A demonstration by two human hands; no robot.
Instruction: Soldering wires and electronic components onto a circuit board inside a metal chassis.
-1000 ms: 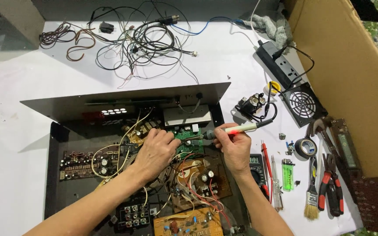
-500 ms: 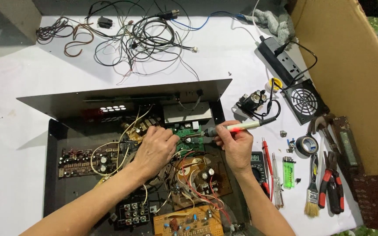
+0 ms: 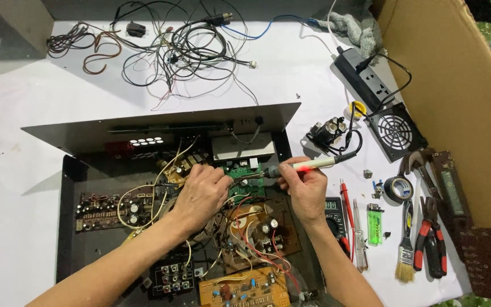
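- Head view, looking straight down: I've got an opened amplifier chassis [image 3: 69, 227] on the white table [image 3: 18, 113], its metal lid [image 3: 160, 122] propped up behind, boards and wiring exposed.
- My right hand [image 3: 305, 190] has its fingers clamped round a soldering iron [image 3: 308, 165] with a pale, red-lit handle; the tip points left onto the small green circuit board [image 3: 244, 173] in the middle of the chassis.
- My left hand [image 3: 200, 193] sits just beside that board, fingertips pinched together at its left edge. They seem to be steadying a wire or lead, but what they grip is too small to tell.
- Step in hand, as I judge it: working a joint on the green board, iron tip at or very near the pad.
- Next move calls for a steady tip, the left fingers held motionless, and care with the yellow wires [image 3: 143, 190] looping close by.
- Off to the right, well apart: a green lighter [image 3: 374, 224], a brush [image 3: 406, 256], red-handled pliers [image 3: 430, 244], a roll of black tape [image 3: 398, 189] and a power strip [image 3: 365, 82].
- Top of the table: a tangle of loose cables [image 3: 177, 42].
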